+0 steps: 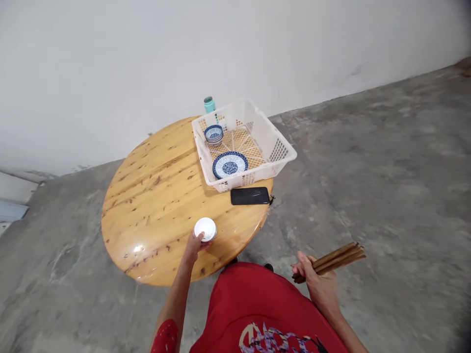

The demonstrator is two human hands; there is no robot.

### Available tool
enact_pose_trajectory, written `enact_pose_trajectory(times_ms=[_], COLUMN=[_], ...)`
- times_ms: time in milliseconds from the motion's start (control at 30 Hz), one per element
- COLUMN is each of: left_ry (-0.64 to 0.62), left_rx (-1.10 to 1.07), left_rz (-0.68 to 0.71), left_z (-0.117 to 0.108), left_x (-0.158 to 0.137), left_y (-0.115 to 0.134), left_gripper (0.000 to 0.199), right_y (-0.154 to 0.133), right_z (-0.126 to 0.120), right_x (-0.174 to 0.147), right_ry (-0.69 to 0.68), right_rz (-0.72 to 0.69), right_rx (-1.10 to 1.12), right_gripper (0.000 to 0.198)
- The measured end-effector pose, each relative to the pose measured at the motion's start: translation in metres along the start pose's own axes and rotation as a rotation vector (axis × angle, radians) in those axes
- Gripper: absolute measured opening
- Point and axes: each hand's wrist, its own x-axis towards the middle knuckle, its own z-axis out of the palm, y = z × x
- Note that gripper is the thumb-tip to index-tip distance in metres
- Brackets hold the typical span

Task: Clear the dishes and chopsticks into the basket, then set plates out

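My left hand (196, 244) grips a small white bowl (206, 228) by its near left rim, thumb inside, at the front of the round wooden table (147, 206). Whether the bowl rests on the wood or hangs just above it, I cannot tell. Off the table to the right, my right hand (319, 279) is closed around a bundle of brown wooden chopsticks (338, 258), held over the floor. A stack of blue-and-white bowls (214, 133) and blue-patterned plates (230, 165) sit inside a white plastic basket (281, 161).
The basket stands at the table's back right and juts past its edge. A black phone (250, 196) lies in front of it, near the right edge. Behind the basket is a turquoise bottle (209, 104). A white wall (128, 59) rises behind; grey concrete floor (386, 171) surrounds the table.
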Motion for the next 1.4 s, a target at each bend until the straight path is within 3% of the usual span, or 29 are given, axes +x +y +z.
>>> enact_pose_trajectory(times_ms=[200, 367, 533, 700, 900, 1100, 1267, 1400], left_ry=[0.095, 0.175, 0.195, 0.210, 0.238, 0.215, 0.157, 0.065], left_rx=[-0.103, -0.210, -0.258, -0.305, -0.370, -0.350, -0.228, -0.101], left_rz=[0.023, 0.057, 0.097, 0.039, -0.006, 0.193, 0.402, 0.505], left_z=[0.014, 0.027, 0.033, 0.034, 0.031, 0.008, -0.006, 0.008], left_x=[-0.007, -0.014, -0.020, -0.018, -0.013, -0.021, -0.037, -0.047], left_y=[-0.007, -0.013, -0.013, -0.013, -0.004, 0.044, 0.116, 0.177], left_gripper=[0.042, 0.046, 0.046, 0.042, 0.046, 0.040, 0.057, 0.063], right_y=[-0.001, -0.001, -0.005, -0.010, -0.040, -0.106, -0.184, -0.243], right_z=[-0.034, -0.052, -0.046, -0.028, -0.018, -0.001, 0.028, 0.041], right_x=[0.014, 0.031, 0.043, 0.052, 0.066, 0.089, 0.110, 0.129], right_ry=[0.006, -0.047, -0.119, -0.197, -0.184, -0.234, -0.425, -0.599], right_rz=[-0.013, -0.031, -0.038, -0.055, -0.044, -0.006, 0.030, 0.041], right_rx=[-0.013, -0.037, -0.041, -0.040, -0.063, -0.072, -0.010, 0.031], right_gripper=[0.067, 0.067, 0.068, 0.069, 0.070, 0.070, 0.068, 0.065])
